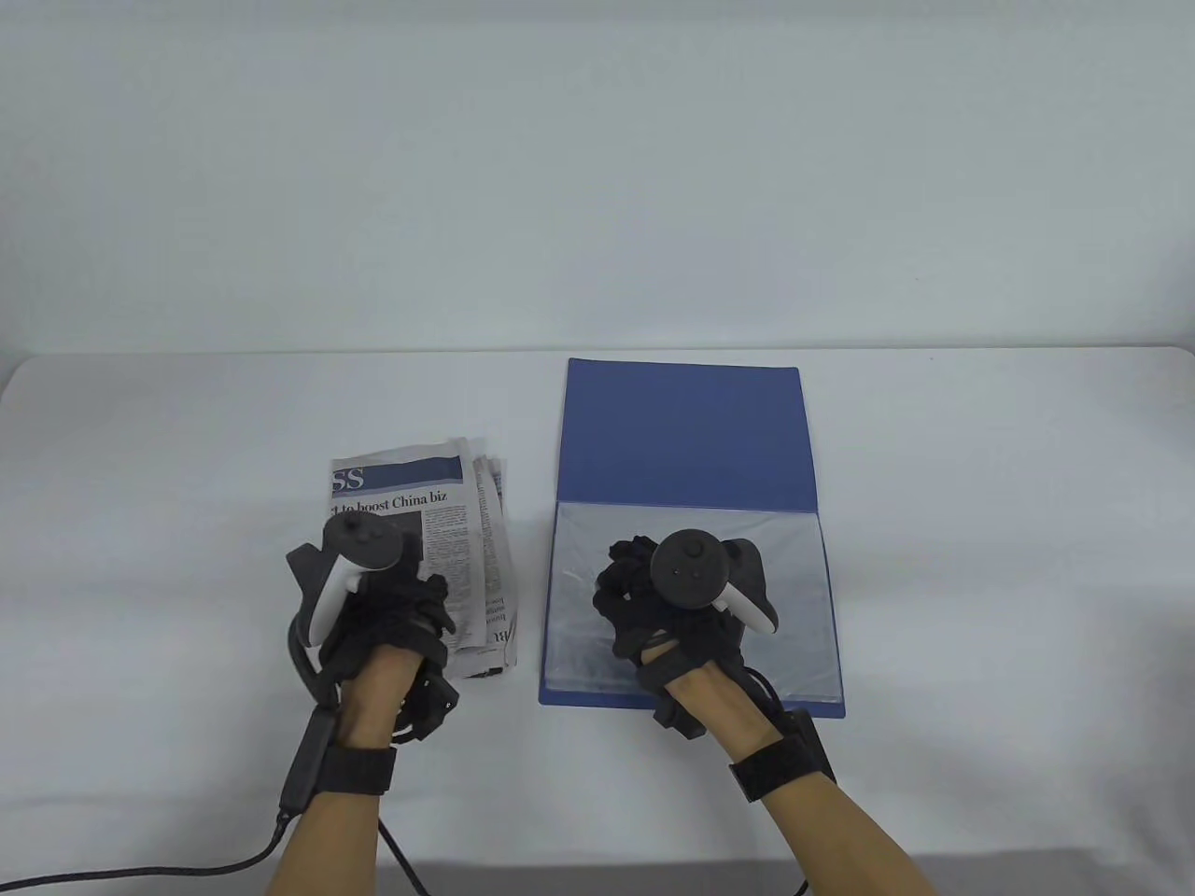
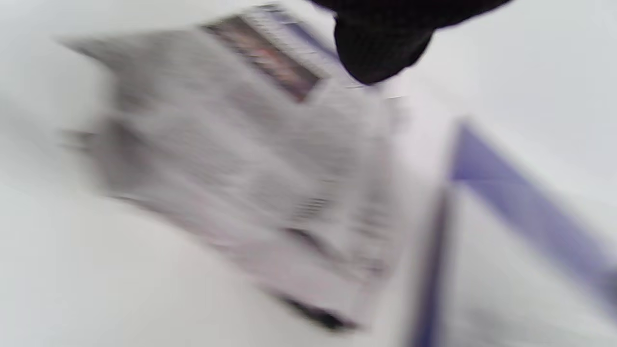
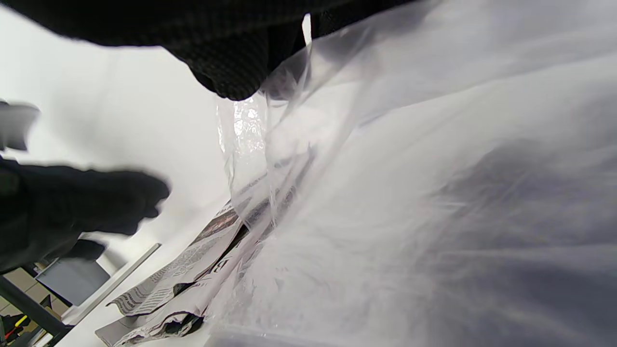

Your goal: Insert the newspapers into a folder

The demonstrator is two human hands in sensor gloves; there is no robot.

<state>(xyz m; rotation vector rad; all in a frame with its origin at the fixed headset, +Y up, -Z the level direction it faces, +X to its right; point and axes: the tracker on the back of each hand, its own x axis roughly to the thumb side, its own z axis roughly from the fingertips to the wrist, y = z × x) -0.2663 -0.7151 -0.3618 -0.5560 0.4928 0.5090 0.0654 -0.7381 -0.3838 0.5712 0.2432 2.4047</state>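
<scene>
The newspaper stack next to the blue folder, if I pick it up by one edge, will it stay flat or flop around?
Probably floppy: the folded newspapers are thin sheets with crumpled, curling edges in the right wrist view. The layers look loose and misaligned, so they may fan apart or slide unless the left hand grips the whole stack. It looks light, so it should push easily across the smooth table.

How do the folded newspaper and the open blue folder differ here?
The folded grey newspaper is a narrow printed bundle; the open blue folder lies spread wide, with a clear plastic sleeve. The left hand is at the newspaper; the right hand lifts the sleeve's edge. Both lie on the white table.
</scene>
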